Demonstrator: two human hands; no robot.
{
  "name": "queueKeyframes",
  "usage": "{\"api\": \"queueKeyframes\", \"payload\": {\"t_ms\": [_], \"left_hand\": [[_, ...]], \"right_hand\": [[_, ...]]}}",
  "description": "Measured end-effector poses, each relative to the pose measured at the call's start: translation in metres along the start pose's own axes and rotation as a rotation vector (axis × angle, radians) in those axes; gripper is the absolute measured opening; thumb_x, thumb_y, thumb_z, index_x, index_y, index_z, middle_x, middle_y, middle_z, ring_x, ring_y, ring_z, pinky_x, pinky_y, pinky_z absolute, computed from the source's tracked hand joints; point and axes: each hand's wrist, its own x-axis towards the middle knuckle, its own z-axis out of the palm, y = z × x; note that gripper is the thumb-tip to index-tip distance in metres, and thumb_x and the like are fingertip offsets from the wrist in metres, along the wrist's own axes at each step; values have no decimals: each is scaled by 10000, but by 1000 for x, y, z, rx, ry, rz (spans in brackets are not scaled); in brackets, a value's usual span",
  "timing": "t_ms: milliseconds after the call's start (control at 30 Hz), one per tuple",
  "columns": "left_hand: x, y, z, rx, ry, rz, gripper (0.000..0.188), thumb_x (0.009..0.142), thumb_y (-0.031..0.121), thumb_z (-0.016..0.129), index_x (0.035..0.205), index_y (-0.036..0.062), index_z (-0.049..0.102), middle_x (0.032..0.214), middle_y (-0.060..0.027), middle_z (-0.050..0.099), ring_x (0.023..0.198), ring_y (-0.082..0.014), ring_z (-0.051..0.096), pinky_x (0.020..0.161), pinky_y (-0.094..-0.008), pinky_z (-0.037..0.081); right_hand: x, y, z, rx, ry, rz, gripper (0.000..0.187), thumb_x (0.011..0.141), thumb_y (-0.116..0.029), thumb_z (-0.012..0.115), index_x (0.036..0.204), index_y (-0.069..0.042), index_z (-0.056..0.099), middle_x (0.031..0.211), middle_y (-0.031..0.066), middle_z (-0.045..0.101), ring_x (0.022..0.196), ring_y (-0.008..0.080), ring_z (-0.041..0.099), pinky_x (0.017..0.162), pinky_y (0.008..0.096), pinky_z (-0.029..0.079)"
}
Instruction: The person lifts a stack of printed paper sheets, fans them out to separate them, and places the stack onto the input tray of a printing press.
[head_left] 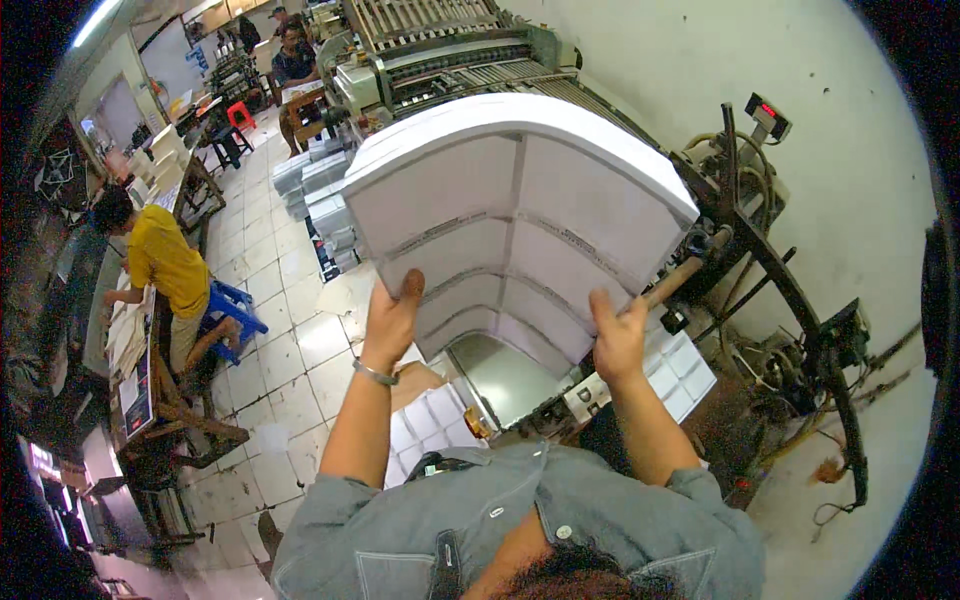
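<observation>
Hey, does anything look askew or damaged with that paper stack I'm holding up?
The thick white paper stack arches, sagging toward both hands: left hand and right hand grip only its lower edge. No tears or spills show; loose sheets lie below.

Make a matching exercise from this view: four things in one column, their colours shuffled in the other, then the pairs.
Things:
1. stack of printed sheets held up by both hands
2. plastic stool beside the seated person
3. seated person's shirt
4. small stool far down the aisle

Colours:
A. red
B. white
C. yellow
D. blue

Pairs: 1-B, 2-D, 3-C, 4-A
</observation>
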Motion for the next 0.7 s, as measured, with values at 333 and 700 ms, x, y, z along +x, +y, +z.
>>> {"api": "queueKeyframes", "payload": {"t_ms": [333,700], "left_hand": [[-17,37,-23,-441,-85,-107,396,888,234,507,1177,-32,451,1123,-84,538,1010,-186,498,887,-317,384],[7,4,-27,-286,-155,-77,520,824,244,557,1251,-2,391,1194,-68,479,1113,-178,414,960,-307,302]], "right_hand": [[2,-36,-10,350,-21,91,499,785,-119,653,1198,-3,399,1102,118,541,1017,239,515,897,367,403],[7,4,-35,57,-66,100,501,748,-48,648,1180,1,397,1103,100,526,1002,229,509,900,357,402]]}}
